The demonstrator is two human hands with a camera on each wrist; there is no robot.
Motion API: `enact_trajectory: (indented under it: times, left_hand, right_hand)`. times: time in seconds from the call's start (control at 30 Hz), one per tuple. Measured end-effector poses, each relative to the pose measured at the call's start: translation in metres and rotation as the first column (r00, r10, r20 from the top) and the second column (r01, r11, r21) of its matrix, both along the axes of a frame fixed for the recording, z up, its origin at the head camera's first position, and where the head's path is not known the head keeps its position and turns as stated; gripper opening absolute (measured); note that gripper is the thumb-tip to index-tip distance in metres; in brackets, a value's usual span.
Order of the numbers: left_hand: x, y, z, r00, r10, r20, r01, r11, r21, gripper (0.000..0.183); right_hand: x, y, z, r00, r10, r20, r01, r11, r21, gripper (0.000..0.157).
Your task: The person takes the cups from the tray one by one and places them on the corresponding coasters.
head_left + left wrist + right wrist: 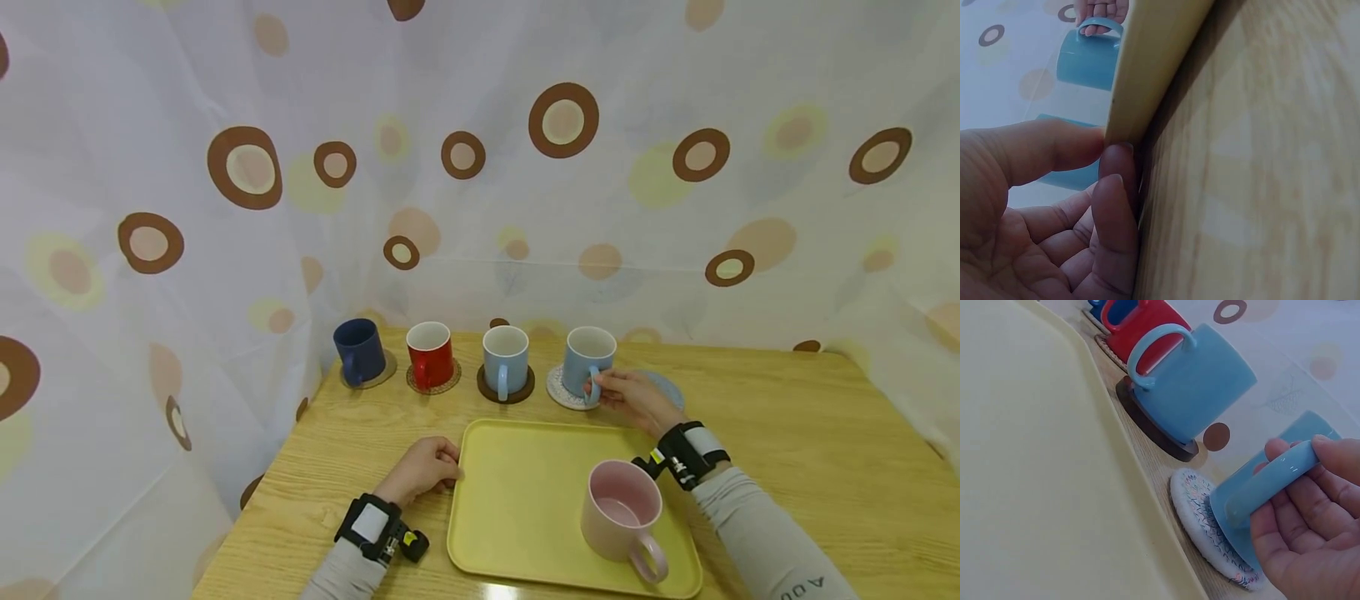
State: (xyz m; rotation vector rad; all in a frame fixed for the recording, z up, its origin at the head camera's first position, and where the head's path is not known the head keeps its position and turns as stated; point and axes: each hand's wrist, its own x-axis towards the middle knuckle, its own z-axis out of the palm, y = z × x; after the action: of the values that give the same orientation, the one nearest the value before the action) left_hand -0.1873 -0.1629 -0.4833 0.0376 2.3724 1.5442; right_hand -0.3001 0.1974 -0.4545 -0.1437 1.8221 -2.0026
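My right hand holds a light blue mug by its handle, fingers curled through the loop with the thumb on top. This mug stands over a white speckled coaster, its base close against the coaster in the right wrist view. At the left edge of a yellow tray, my left hand pinches the rim, thumb on top and fingers beneath, as the left wrist view shows. On the tray's right part sits a pink mug, its handle toward me.
Left of the held mug, a second light blue mug stands on a dark brown coaster, then a red mug and a dark blue mug on coasters. A blue coaster lies behind my right hand. A patterned curtain hangs behind the wooden table.
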Motion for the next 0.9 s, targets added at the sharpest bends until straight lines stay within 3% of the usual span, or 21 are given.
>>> enact_trajectory:
  times: [0.57,0.8,0.9]
  left_hand:
    - [0.0,-0.0002,-0.0024,1.0,-0.011,0.006,0.011,1.0,0.008,0.018]
    - [-0.0009,0.0001,-0.0009,1.0,-0.011,-0.001,0.011,1.0,0.0,0.02]
    - [-0.0015,0.0005,0.0,1.0,-0.003,0.002,0.003,1.0,-0.005,0.019]
  right_hand:
    - [-0.0003,-0.0042,-0.0047,0.999,0.043,-0.006,-0.043,0.999,-0.015,0.012]
    - [-0.0045,-0.004,-0.0044,0.993,0.108,-0.048,-0.106,0.993,0.057,0.016]
    - [-0.0054,-0.0002,0.0008,0.988,0.123,-0.088,-0.112,0.986,0.126,0.025]
